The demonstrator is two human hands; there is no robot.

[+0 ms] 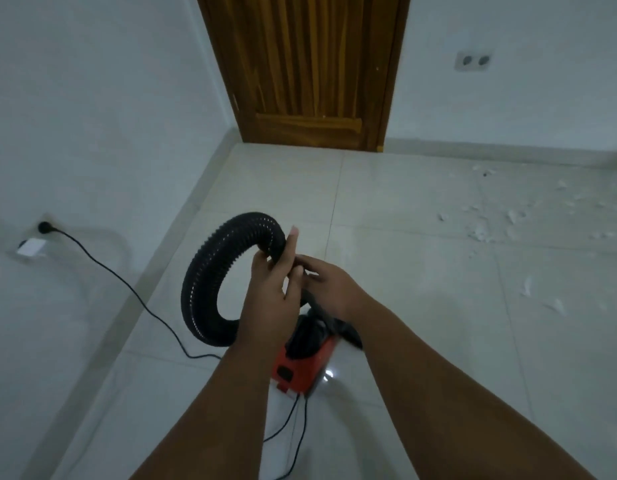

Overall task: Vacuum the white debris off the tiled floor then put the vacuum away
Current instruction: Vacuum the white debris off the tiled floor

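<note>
A small red and black vacuum [301, 367] sits on the pale tiled floor [421, 306] just below my hands. Its black ribbed hose [210, 268] curls up in a loop to the left. My left hand [275, 289] grips the hose near its upper end, fingers wrapped round it. My right hand [329, 284] holds a black tube or nozzle piece right below that end, partly hidden by the hand. White debris [490, 223] lies scattered over the tiles at the right, well away from the vacuum.
The black power cord [127, 285] runs from the vacuum across the floor to a wall socket [43, 227] on the left wall. A wooden door [307, 71] stands shut straight ahead. A double socket [472, 60] is on the far wall at the right.
</note>
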